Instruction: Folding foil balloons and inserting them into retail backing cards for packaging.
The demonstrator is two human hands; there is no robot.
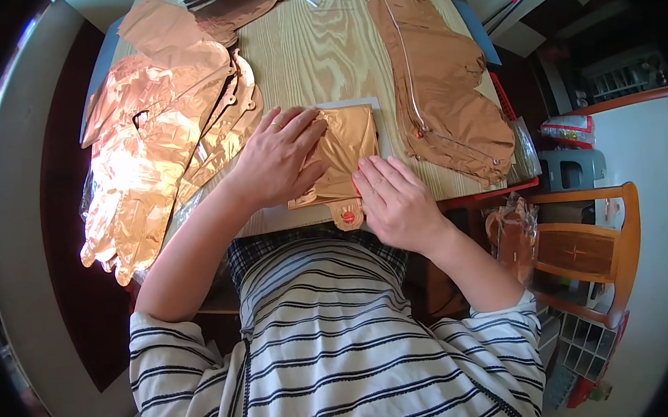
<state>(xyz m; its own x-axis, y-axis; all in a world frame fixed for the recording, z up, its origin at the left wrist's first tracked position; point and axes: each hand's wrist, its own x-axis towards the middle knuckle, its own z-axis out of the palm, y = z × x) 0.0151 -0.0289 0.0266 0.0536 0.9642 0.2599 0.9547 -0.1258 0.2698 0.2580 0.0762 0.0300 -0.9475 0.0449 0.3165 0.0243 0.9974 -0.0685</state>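
The folded copper foil (pixel 351 141) lies under the left hand (pixel 278 155), fingers flat and close-set — thumb apart — and reaches rightward from them to the right hand (pixel 402 208), whose straight fingers rest together on its edge; whether that thumb pinches, I cannot tell. Both hands touch it equally near; its long axis is unclear.

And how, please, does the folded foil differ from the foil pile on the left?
The folded foil is a compact rectangle; the foil pile spreads wider, unevenly. Left hand and right hand touch the folded foil; the foil pile lies farther left. Both look shiny and coppery.
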